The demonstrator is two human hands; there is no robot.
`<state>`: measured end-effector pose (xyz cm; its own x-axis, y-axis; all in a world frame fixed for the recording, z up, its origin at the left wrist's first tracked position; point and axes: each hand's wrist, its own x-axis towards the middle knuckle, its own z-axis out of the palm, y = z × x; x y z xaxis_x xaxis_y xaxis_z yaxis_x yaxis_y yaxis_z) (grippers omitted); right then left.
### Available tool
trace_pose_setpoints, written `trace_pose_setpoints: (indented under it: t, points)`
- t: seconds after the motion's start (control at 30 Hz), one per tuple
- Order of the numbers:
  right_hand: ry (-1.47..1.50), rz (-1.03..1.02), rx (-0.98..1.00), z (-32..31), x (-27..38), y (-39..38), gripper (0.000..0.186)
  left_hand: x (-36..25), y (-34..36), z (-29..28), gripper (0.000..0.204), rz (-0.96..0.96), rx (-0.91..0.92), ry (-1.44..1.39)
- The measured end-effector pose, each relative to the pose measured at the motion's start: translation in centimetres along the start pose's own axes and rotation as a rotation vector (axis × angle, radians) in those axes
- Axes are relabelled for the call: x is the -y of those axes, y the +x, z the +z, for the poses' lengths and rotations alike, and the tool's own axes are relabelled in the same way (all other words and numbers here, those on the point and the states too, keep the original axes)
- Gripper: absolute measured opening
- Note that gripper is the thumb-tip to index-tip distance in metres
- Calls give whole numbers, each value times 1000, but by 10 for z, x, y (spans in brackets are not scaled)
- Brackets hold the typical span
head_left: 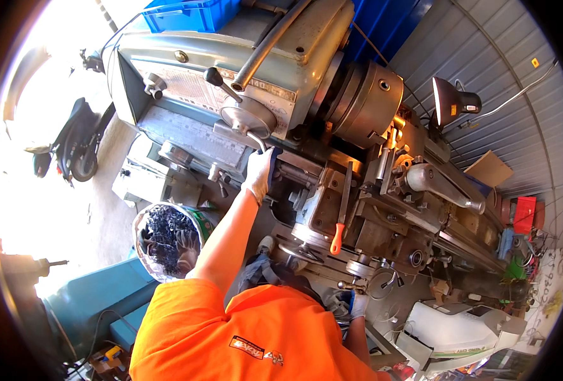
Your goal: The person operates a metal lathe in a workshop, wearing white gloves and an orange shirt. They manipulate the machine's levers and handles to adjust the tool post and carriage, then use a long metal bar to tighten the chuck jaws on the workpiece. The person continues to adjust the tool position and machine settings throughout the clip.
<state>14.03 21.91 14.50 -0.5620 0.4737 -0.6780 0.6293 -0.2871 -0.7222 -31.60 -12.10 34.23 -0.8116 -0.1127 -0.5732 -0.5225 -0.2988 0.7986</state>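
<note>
Orange shirt (243, 330) closest to the camera, below a large metal lathe (328, 213). Ahead, at the lathe's left end, gloved left hand (259, 171) apparently curled closed around the lower end of a bent metal lever (256, 138) on a round dial (248, 120). Probably rigid, sturdy and somewhat stiff to swing; best held near its free end, smooth enough perhaps to slip under fabric. Lower right, gloved right hand (359, 305) just beside a crank handle (351, 286), with openness and contact impossible to tell. Farther out: heavy chuck (370, 105), orange-handled tool (343, 213), bucket (147, 261) of dark shavings (167, 232)
</note>
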Motion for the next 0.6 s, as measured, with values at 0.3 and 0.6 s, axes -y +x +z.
trace_pose_setpoints:
  t: [0.3, 0.6]
  points:
    - [175, 10, 50, 20, 33, -17, 25, 50, 57, -35, 37, 317, -301, 712]
    - [-647, -167, -178, -38, -42, 35, 35, 63, 61, -24, 36, 184, -82, 410]
